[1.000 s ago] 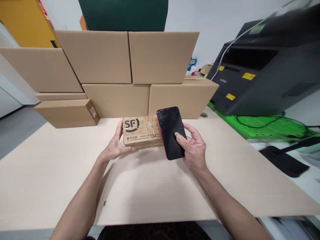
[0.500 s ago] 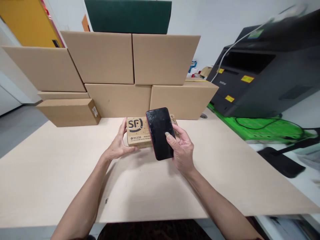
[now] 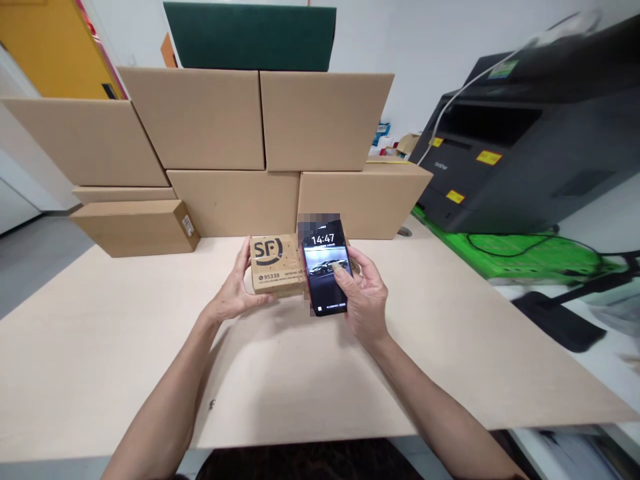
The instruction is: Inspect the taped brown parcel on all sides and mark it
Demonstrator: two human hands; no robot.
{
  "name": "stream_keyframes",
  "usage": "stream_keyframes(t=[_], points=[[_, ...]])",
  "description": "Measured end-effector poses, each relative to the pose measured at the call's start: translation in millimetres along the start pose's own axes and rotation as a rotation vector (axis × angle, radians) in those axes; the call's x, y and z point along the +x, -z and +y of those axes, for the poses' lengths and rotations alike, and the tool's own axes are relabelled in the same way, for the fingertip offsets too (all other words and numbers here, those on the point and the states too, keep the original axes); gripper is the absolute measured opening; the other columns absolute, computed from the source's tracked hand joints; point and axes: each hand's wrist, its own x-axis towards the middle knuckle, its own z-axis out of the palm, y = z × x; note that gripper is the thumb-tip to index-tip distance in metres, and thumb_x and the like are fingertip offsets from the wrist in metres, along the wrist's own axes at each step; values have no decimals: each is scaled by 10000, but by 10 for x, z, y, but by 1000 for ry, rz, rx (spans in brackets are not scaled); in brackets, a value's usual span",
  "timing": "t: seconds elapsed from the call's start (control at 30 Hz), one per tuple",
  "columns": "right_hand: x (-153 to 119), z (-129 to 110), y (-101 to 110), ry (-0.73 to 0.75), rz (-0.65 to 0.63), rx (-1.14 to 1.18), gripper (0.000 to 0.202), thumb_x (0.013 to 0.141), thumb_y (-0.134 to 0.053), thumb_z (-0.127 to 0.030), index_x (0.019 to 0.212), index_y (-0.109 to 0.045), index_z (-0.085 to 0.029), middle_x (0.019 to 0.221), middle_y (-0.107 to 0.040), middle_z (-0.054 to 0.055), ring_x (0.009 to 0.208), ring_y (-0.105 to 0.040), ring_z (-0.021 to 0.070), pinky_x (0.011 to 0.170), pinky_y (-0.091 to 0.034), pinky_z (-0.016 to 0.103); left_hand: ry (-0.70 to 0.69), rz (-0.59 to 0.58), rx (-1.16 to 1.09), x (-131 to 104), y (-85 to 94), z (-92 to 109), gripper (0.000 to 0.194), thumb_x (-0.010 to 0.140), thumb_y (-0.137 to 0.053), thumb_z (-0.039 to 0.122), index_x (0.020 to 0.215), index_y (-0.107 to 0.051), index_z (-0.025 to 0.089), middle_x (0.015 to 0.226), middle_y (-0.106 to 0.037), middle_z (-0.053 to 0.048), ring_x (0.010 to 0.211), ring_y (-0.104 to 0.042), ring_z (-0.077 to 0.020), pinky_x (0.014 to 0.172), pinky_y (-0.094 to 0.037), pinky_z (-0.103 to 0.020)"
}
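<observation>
My left hand (image 3: 233,291) grips the left end of a small cardboard box (image 3: 273,265) printed "SF" and "95338", with the thumb along its lower front edge and the fingers at its side. In my right hand (image 3: 367,293) is a smartphone (image 3: 327,283), tilted in front of the box's right part and hiding it. My right thumb lies over the lit screen, which reads 14:47 above a picture of a car. A blurred, pixelated patch covers the phone's upper left edge.
Several large cardboard boxes (image 3: 215,120) are stacked along the table's (image 3: 125,353) far side, a dark green box (image 3: 250,37) on top. A flat brown box (image 3: 133,229) lies at the back left. A dark printer (image 3: 500,147) stands at the right above a green surface (image 3: 480,257).
The phone's screen has gone from black to lit, showing the time. The phone has shifted slightly and stands a little straighter. My left hand still grips the box.
</observation>
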Motion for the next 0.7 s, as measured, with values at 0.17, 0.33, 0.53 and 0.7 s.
stream_keyframes(t=[0.17,0.33,0.53,0.7], points=[[140,-64,123,-8,125,-4,615,724,-977,-478,1228,-719,-235,904,-836,6,771,-812,207,841,-713,443,-1,-1,11,5,2,-42,1547,673,-1006,549,1782,52,342,1840,-201,-210,1677,-269,-505,1358,-214,-731],[557,-32,529,43,401,-9,719,500,-1041,-566,1022,-705,-204,824,-797,-16,653,-754,172,644,-688,350,-37,-8,20,2,5,-70,1522,695,-1006,529,1777,53,376,1854,-133,-198,1681,-257,-499,1357,-192,-740],[1045,197,1135,-75,638,-280,546,674,-934,-527,976,-582,-240,838,-742,-30,740,-762,180,696,-701,369,-33,2,15,5,5,-76,1524,690,-1005,540,1782,43,358,1845,-174,-209,1664,-293,-504,1350,-214,-746],[1284,354,1523,-222,669,-447,368,792,-860,-362,931,-543,-236,805,-682,-38,737,-743,193,719,-711,457,-24,4,-2,14,6,-58,1526,686,-1008,535,1782,39,366,1834,-230,-205,1670,-294,-494,1349,-227,-743]])
